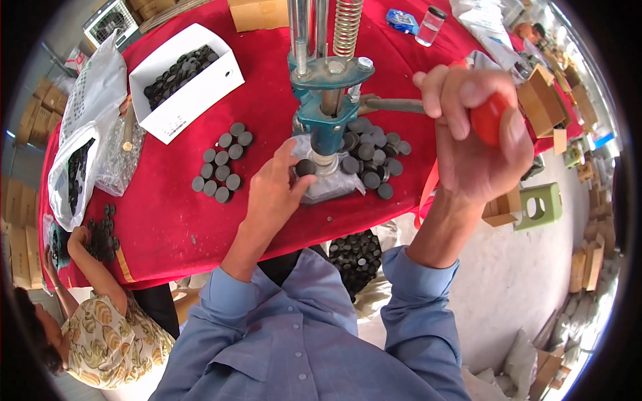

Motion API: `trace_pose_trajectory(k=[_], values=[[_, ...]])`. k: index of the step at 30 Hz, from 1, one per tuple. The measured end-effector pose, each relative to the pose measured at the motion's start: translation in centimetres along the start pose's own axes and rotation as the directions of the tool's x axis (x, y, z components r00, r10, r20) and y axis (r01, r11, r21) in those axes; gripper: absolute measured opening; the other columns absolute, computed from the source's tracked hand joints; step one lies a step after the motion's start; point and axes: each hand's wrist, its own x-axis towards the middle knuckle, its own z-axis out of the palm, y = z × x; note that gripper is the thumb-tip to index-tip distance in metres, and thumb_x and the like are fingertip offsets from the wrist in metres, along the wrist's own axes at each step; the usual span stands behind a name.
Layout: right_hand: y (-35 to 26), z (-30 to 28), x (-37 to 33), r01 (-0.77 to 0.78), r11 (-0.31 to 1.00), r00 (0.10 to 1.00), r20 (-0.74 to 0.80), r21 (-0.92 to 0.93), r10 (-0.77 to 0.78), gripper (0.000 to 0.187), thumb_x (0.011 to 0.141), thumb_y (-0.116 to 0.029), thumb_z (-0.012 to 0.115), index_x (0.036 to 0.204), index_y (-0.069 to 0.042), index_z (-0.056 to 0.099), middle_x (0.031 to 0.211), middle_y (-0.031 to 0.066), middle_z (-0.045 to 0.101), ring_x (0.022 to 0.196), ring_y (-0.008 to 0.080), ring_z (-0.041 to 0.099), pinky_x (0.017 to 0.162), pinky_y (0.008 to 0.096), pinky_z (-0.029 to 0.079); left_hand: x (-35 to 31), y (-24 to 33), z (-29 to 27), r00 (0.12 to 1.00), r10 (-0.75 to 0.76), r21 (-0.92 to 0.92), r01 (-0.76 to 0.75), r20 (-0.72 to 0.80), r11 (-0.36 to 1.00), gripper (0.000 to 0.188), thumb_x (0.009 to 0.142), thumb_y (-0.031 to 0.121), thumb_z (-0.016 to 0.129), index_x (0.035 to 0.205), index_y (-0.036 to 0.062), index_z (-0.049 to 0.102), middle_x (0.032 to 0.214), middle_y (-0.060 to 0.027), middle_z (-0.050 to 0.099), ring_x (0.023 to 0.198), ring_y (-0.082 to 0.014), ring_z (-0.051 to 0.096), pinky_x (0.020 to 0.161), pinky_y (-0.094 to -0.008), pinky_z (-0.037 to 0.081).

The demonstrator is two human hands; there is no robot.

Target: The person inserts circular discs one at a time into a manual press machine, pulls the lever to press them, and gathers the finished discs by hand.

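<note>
While I watch from the head view, I count one teal hand press point(329, 137) at the near edge of the red-covered table point(267, 100), with one lever point(394, 105) and one red ball knob point(487, 123). The left hand point(267, 190) has its thumb and index finger closed on one black disc point(305, 168), right beside the foot of the press ram. The right hand point(463, 160) curls its fingers round the knob, well above the table.

Left of the press I make out about twelve loose discs point(222, 173), spread back from the near edge; right of it sits one heap of discs point(374, 150), too overlapped for me to count.

I find one white box point(190, 101) toward the far left corner, its bottom covered with small dark pieces. One white plastic bag point(83, 120) along the left edge shows more of them through its open mouth. Below the near edge, one pale sack point(371, 306) holds many black discs. Near the far edge I see one clear jar point(429, 31) with a black lid, and one blue packet point(401, 21) beside it. At the near left corner, one co-worker's hand point(79, 236) reaches a dark pile point(101, 240).
</note>
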Motion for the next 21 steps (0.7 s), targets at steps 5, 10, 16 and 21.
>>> trace_pose_trajectory(k=[5, 10, 16, 21], values=[[0.6, 0.0, 0.6, -0.004, 0.997, 1.000, -0.001, 0.078, 0.004, 0.041, 0.095, -0.035, 0.052, 0.100, 0.005, 0.060, 0.069, 0.0083, 0.049, 0.066, 0.0191, 0.047, 0.072, 0.0390, 0.045, 1.5, 0.0, 2.1, 0.999, 0.051, 0.001, -0.051, -0.002, 0.999, 0.073, 0.077, 0.017, 0.087, 0.136, 0.0001, 0.048, 0.099, -0.0173, 0.070, 0.078, -0.0320, 0.069, 0.067, -0.0421, 0.056], [0.8, 0.3, 0.0, 0.023, 0.995, 1.000, -0.017, 0.099, -0.022, 0.045, 0.095, -0.041, 0.053, 0.104, 0.003, 0.059, 0.068, 0.0058, 0.048, 0.067, 0.0210, 0.048, 0.074, 0.0408, 0.044, 2.0, 0.0, 3.0, 0.998, 0.064, -0.021, -0.064, -0.020, 0.998, 0.072, 0.077, 0.017, 0.088, 0.134, -0.0013, 0.048, 0.098, -0.0180, 0.069, 0.079, -0.0324, 0.070, 0.067, -0.0426, 0.057], [-0.2, -0.1, -5.1, 0.005, 1.000, 1.000, 0.022, 0.026, -0.006, 0.039, 0.097, -0.051, 0.056, 0.100, -0.013, 0.058, 0.074, 0.0011, 0.047, 0.078, 0.0221, 0.046, 0.109, 0.0562, 0.040, 0.8, 0.2, 1.0, 0.994, 0.053, -0.093, -0.062, -0.093, 0.994, 0.064, 0.076, 0.019, 0.088, 0.129, 0.0007, 0.057, 0.105, -0.0168, 0.069, 0.090, -0.0336, 0.068, 0.075, -0.0429, 0.057], [0.5, 0.9, -11.7, 0.030, 0.999, 0.988, -0.148, -0.035, -0.035, 0.032, 0.090, -0.052, 0.065, 0.091, -0.021, 0.056, 0.077, -0.0009, 0.050, 0.086, 0.0244, 0.051, 0.118, 0.0558, 0.029, -2.6, -3.3, -5.7, 0.990, 0.098, 0.344, -0.057, -0.104, 0.937, 0.035, 0.081, 0.008, 0.082, 0.113, 0.0030, 0.071, 0.114, -0.0124, 0.069, 0.104, -0.0318, 0.064, 0.090, -0.0423, 0.053]])
